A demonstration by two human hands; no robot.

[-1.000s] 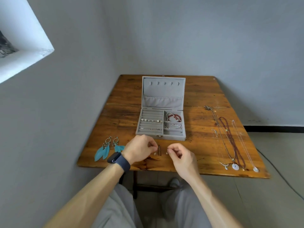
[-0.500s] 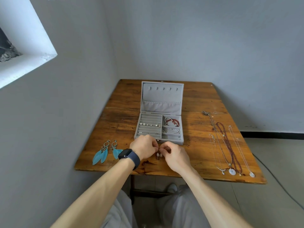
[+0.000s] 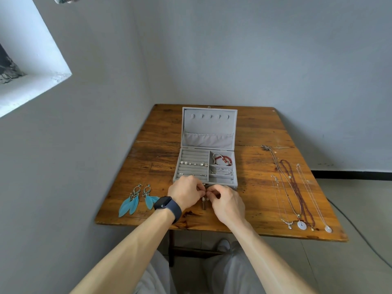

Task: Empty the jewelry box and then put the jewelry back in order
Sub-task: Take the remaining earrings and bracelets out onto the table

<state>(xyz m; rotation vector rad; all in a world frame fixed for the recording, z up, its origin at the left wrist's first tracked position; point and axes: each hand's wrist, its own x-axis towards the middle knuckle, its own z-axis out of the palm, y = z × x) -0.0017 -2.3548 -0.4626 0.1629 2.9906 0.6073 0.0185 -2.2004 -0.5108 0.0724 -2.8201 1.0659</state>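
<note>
Worn glossy wood table point(image 3: 254, 132), prob. velvet box point(image 3: 209, 128)

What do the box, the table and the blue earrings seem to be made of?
Box: probably grey velvet or flocked fabric over a stiff shell; matte, no shine, soft pocket folds in the lid.
Table: wood planks with a worn glossy varnish; visible grain, dark stains.
Blue earrings: feathers, real or dyed synthetic, hanging from dull metal filigree.

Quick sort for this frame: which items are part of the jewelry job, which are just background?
Job items:
jewelry box, open
feather earrings, left of the hands
necklaces, laid out at right
red bracelet in the box
small dangling pieces between left hand and right hand

Background:
table
smartwatch
floor cable
window ledge
</note>
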